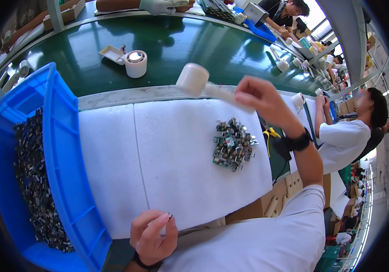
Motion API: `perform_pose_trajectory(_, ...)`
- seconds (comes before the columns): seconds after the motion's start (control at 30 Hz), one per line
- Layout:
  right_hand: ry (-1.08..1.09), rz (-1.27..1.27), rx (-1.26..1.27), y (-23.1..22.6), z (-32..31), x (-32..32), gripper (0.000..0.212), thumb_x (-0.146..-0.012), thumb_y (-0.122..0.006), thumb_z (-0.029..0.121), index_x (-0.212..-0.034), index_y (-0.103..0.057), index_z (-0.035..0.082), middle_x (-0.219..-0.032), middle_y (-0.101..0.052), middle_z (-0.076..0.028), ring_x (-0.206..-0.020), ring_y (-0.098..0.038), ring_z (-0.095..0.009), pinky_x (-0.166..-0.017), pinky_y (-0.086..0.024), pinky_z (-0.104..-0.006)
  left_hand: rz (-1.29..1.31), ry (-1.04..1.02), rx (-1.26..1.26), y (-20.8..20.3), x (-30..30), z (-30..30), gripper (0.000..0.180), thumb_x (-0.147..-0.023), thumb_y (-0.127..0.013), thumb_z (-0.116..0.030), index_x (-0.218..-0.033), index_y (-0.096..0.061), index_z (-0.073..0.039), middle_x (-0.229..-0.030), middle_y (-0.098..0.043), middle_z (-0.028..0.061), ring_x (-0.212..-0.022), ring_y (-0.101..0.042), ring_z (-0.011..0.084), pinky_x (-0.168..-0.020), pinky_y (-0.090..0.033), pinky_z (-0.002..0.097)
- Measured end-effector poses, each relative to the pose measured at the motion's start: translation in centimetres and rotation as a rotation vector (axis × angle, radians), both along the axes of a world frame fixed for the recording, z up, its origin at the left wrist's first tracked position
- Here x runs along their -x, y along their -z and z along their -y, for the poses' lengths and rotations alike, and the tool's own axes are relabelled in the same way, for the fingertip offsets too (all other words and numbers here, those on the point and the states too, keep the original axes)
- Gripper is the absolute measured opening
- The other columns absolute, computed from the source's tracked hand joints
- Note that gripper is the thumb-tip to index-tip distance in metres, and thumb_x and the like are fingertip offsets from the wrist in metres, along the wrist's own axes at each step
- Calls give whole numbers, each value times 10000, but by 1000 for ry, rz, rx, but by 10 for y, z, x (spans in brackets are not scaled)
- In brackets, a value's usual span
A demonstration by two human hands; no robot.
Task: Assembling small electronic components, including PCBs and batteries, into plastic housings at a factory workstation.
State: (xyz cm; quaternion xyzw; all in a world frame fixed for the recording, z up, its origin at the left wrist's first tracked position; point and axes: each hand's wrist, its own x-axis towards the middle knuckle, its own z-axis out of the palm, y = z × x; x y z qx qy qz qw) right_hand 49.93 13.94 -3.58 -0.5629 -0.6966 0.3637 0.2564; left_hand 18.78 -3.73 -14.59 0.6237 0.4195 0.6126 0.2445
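My left hand (153,236) is low over the near edge of the white foam mat (108,158). Its thumb and fingers pinch a small dark electronic part (170,216). My right hand (261,100) is raised at the far side of the mat, its fingers closed on the end of a long white plastic housing (225,94). A rounded white cup-shaped head (193,79) is at the housing's other end; both are blurred by motion. Between my hands, on the right part of the mat, lies a pile of small circuit boards (233,145).
A blue bin (63,149) of small electronic parts (38,181) stands at left. Across the green conveyor belt (172,41) sits another white cup-shaped unit (136,65) beside its open shell (112,53). Yellow-handled pliers (272,133) lie right of the mat. Co-workers sit farther along.
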Motion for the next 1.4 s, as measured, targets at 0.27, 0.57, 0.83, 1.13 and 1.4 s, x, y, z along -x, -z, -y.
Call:
perform_pose_trajectory(0.27,-436,465,-461,13,117,96,145,-796,-757,43,-852,-623,39,-698,-569,-53,-542,-564,-172,-488,-453,-306,-3,72,128,-4,13,-1,370,-740,-768,65,-1093,-686,-11,-957,-668,125,-738,-666,222,-612,-530,284)
perform_pose_trajectory(0.57,-281,206,-278,53,157,141,167,-779,-780,46,-861,-635,44,-703,-598,-40,-503,-568,-152,-450,-445,-290,132,253,-28,2,17,-10,336,-748,-707,127,-1065,-658,29,-933,-647,146,-743,-677,191,-633,-559,272)
perform_pose_trajectory(0.83,-47,59,-269,65,167,146,159,-782,-776,26,-879,-650,20,-695,-644,-41,-519,-567,-101,-479,-433,-234,86,399,-130,6,15,-7,419,-689,-736,113,-1088,-680,0,-895,-669,111,-671,-659,202,-582,-554,293)
perform_pose_trajectory(1.13,179,73,-364,71,158,145,173,-779,-765,22,-921,-667,29,-685,-653,-20,-507,-542,-78,-466,-410,-221,16,400,-85,8,11,-3,460,-655,-743,104,-1092,-690,-29,-894,-682,87,-605,-640,200,-524,-527,281)
perform_pose_trajectory(1.4,39,91,-421,75,147,147,285,-723,-782,-13,-992,-740,69,-648,-605,1,-496,-484,-69,-448,-357,-222,-34,371,-109,8,9,-4,444,-658,-749,84,-1082,-693,-39,-889,-687,74,-608,-645,193,-512,-521,277)
